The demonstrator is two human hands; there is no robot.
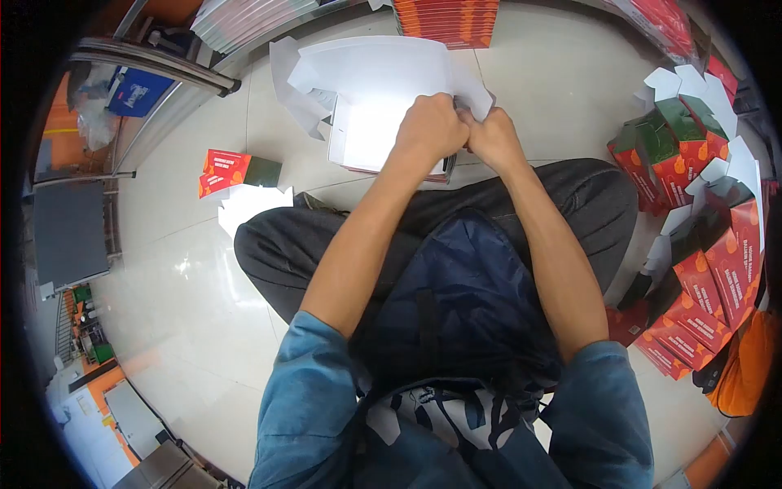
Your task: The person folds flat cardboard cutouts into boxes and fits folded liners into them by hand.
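A large white cardboard box (371, 134) lies open on the floor in front of my crossed legs, its lid and side flaps spread away from me. My left hand (433, 124) is closed at the box's right front corner. Right beside it, my right hand (494, 137) is closed on a white side flap (471, 91). The two hands touch or nearly touch, and the fingertips of my left hand are hidden, so what they pinch cannot be made out.
A small red and green box (236, 173) with white flaps lies on the floor at left. Many red and green boxes (684, 163) stand at right. Stacked red cartons (446, 23) and white sheets (244, 23) are at the top. A metal rack (155, 65) stands upper left.
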